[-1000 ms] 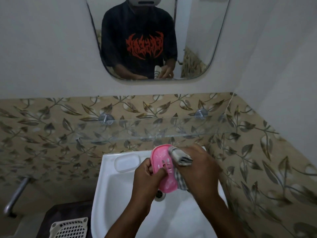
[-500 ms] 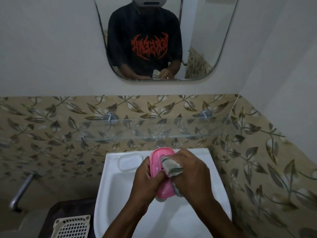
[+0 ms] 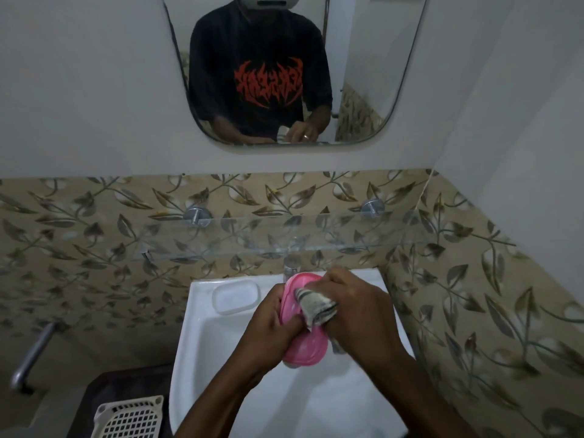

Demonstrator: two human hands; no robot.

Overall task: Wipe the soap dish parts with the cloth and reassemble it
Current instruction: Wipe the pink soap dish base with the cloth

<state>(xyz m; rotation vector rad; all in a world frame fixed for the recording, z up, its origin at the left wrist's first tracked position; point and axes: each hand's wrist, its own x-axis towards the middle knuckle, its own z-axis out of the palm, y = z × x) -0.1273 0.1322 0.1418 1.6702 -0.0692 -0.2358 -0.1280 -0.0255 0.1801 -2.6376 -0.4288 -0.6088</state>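
Over the sink, the left hand pinches the pink dish by its edge, tilted nearly upright. The right hand bunches the cloth against the dish's inner face. To wipe well, press the cloth into the corners and along the rim, turning the dish. The other part seems out of view.

Over white ceramic basin: pink oval plastic soap-dish part, gripped at its left edge by left hand. Striped grey cloth against its right side, bunched in right hand. Behind, above basin: clear glass shelf. Lower left of basin: white plastic lattice basket.
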